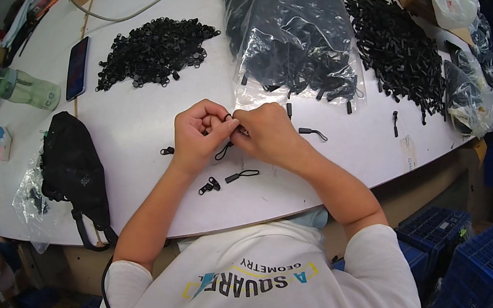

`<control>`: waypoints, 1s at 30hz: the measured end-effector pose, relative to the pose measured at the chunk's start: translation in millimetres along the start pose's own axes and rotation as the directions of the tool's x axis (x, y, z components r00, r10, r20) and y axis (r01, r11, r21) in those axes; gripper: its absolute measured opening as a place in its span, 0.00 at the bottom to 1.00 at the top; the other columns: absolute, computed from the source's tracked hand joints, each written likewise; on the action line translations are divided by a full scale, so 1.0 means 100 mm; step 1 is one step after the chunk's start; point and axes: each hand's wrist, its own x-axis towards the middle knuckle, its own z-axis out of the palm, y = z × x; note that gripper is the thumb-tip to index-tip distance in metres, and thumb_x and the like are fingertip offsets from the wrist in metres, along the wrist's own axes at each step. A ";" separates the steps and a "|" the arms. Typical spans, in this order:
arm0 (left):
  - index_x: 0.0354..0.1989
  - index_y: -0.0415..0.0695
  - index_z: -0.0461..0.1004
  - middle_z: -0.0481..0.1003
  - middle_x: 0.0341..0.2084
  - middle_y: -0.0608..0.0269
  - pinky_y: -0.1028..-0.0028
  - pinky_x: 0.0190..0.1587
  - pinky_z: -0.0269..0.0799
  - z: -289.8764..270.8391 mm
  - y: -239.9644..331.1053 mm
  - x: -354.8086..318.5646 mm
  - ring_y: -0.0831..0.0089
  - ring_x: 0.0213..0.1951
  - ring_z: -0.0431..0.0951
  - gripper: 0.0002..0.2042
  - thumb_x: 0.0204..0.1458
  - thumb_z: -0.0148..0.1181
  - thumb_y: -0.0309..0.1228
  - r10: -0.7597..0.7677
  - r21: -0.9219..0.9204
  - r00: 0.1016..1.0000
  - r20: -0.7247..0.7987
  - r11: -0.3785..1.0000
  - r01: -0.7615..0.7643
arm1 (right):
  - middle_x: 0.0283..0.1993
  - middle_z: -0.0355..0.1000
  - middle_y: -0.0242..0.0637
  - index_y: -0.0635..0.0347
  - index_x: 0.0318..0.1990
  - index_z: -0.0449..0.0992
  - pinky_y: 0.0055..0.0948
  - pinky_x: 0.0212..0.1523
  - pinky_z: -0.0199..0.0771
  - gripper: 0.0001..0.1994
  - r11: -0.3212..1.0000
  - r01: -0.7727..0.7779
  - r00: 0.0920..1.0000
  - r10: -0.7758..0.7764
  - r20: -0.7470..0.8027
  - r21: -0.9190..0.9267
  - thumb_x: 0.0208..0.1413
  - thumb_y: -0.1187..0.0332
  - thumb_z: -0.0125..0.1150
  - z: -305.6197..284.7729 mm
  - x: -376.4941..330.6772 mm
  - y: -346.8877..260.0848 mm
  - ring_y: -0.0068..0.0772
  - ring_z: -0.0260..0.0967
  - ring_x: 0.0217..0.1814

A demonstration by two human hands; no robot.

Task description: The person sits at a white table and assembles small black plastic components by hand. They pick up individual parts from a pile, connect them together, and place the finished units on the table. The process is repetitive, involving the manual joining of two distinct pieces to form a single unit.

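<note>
My left hand (198,134) and my right hand (271,134) meet above the white table, both closed in a pinch. Between their fingertips is a small black zipper pull (228,117), mostly covered by the fingers. A black cord loop (222,152) shows just below the hands; whether it joins the held piece I cannot tell. Near my left wrist lies a black zipper slider (167,150). Closer to me are a cord zipper pull (242,176) and a few sliders (210,186). Another cord pull (313,133) rests beyond my right hand.
A heap of black sliders (155,52) lies far left, a heap of black cord pulls (399,52) far right. Between them sits a filled clear plastic bag (291,30). Leftward are a phone (78,68), a green bottle (28,89) and a black bag (75,160). Blue crates (475,280) stand right.
</note>
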 end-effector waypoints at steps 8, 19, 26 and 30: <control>0.28 0.37 0.72 0.73 0.16 0.64 0.84 0.21 0.65 0.06 -0.07 -0.07 0.84 0.17 0.71 0.04 0.46 0.63 0.20 0.602 0.570 0.795 -0.075 0.680 -0.461 | 0.16 0.67 0.48 0.65 0.19 0.72 0.40 0.23 0.65 0.12 0.986 0.014 1.000 -0.015 0.000 0.167 0.44 0.64 0.58 -0.07 0.02 -0.02 0.47 0.67 0.19; 0.26 0.38 0.72 0.71 0.14 0.62 0.79 0.16 0.61 -0.10 -0.02 0.14 0.75 0.12 0.68 0.06 0.42 0.64 0.16 0.669 0.714 0.694 0.266 0.347 -0.608 | 0.10 0.59 0.35 0.68 0.14 0.65 0.25 0.14 0.54 0.15 0.841 -0.143 0.978 0.039 0.204 0.523 0.47 0.67 0.56 -0.07 0.03 0.08 0.20 0.54 0.12; 0.28 0.37 0.73 0.71 0.14 0.62 0.79 0.16 0.59 -0.11 -0.05 0.15 0.77 0.13 0.67 0.05 0.43 0.63 0.17 0.643 0.627 0.690 0.333 0.395 -0.671 | 0.13 0.63 0.45 0.66 0.18 0.70 0.33 0.18 0.60 0.10 0.970 0.094 0.994 -0.106 0.042 0.222 0.44 0.68 0.57 -0.04 0.01 0.10 0.42 0.60 0.14; 0.28 0.36 0.73 0.72 0.16 0.63 0.81 0.19 0.61 -0.17 -0.10 0.07 0.81 0.15 0.68 0.01 0.50 0.58 0.21 0.458 0.512 0.869 0.189 0.709 -0.485 | 0.13 0.64 0.43 0.64 0.21 0.72 0.35 0.20 0.62 0.09 0.969 0.085 0.994 -0.097 0.044 0.232 0.44 0.67 0.57 -0.07 0.03 0.11 0.44 0.63 0.15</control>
